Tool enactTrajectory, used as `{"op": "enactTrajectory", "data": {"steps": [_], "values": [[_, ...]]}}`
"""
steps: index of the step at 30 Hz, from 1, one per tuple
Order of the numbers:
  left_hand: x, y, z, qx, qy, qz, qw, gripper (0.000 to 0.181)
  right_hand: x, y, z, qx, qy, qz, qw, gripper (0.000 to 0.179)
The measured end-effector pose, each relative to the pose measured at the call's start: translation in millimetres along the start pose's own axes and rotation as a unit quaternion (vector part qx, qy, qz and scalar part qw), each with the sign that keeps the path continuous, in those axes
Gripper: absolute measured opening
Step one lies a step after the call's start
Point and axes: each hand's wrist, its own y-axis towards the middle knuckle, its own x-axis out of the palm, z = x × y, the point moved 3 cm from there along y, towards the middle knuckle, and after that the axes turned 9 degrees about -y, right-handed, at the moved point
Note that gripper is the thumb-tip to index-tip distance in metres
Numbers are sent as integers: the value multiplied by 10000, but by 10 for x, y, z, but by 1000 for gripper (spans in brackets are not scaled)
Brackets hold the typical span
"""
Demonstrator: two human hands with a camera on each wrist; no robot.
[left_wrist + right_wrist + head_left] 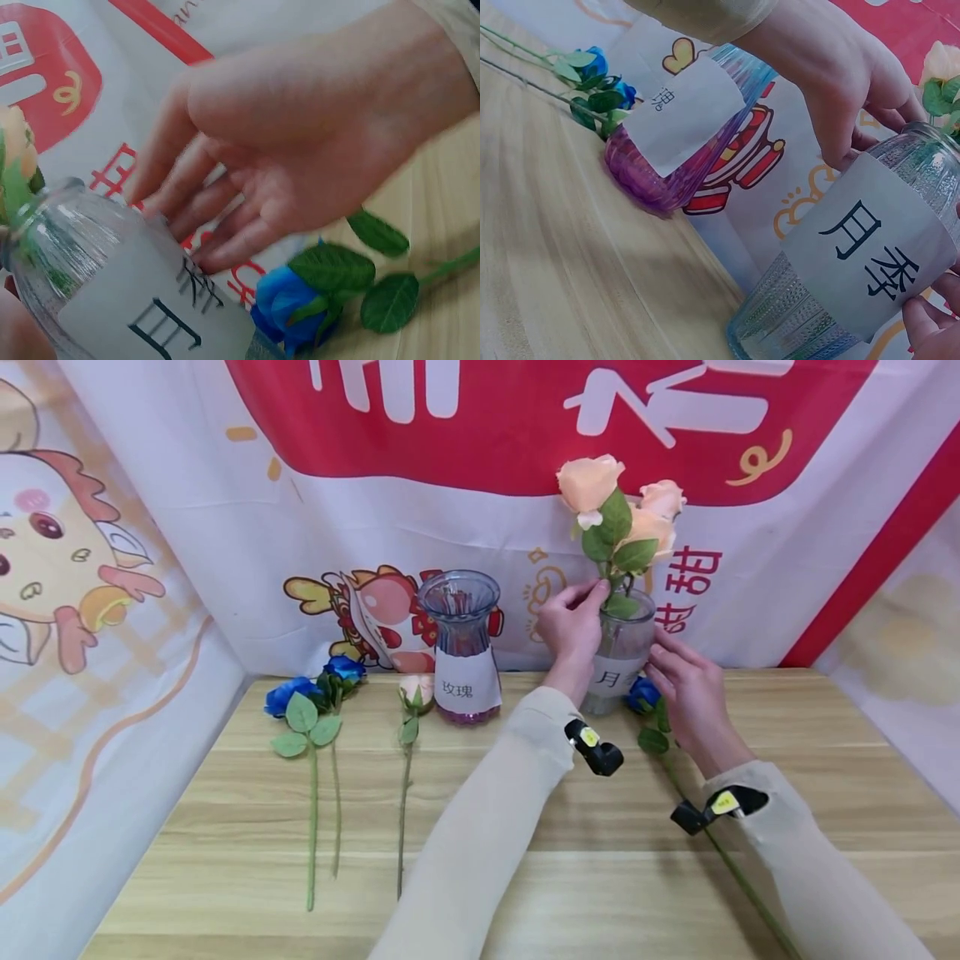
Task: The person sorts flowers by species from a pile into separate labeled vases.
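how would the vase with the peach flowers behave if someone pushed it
The vase might tip, since the peach flowers rise well above it. It looks like glass, so probably fragile. Its ribbed wall may help grip.

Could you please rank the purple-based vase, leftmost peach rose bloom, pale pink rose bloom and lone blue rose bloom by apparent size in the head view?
1. Purple-based vase
2. Leftmost peach rose bloom
3. Pale pink rose bloom and lone blue rose bloom: too alike to rank
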Motion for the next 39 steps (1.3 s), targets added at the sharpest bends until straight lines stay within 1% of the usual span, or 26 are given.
{"op": "enactTrajectory", "data": {"steps": [3, 6, 9, 12, 15, 18, 22, 24, 28, 32, 34, 36, 37, 39], "values": [[0, 0, -6, 91, 147, 13, 9999, 9, -5, -5, 2, 6, -25, 1, 10000, 68], [-4, 2, -9, 117, 309, 35, 9994, 9, -4, -6, 3, -3, 2, -8, 10000, 68], [0, -3, -12, 95, 316, 28, 9995, 9, -2, -2, 1, -18, 40, -6, 10000, 68], [-14, -4, -15, 42, 45, 35, 10000, 10, 13, 7, 3, -11, 56, 14, 10000, 68], [-31, -3, -35, -67, -378, -46, 9993, 13, 18, 15, 9, 33, 101, 60, 9999, 68], [-70, -9, -37, -173, -692, -174, 9973, 16, 15, 20, 11, 90, 213, 109, 9997, 68], [-180, -37, 17, -156, -853, -261, 9959, 22, 5, 21, 7, 107, 363, 114, 9992, 66], [-258, -58, 58, -102, -907, -345, 9952, 27, -2, 15, 3, 103, 404, 94, 9991, 65], [-467, -118, 152, -39, -962, -561, 9938, 33, -13, 10, -6, 110, 474, 3, 9988, 63], [-733, -242, 246, 5, -825, -936, 9922, 35, -28, 2, -11, 90, 615, -67, 9980, 63], [-899, -312, 279, 63, -691, -1126, 9912, 35, -38, -7, -9, 89, 658, -78, 9978, 63], [-1097, -374, 313, 118, -470, -1295, 9904, 35, -47, -14, -5, 90, 666, -93, 9977, 63], [-1204, -394, 328, 124, -368, -1301, 9907, 34, -45, -15, -5, 89, 640, -106, 9979, 63], [-1447, -425, 365, 76, -121, -1212, 9925, 34, -30, -12, 1, 48, 661, -130, 9977, 62]]}}
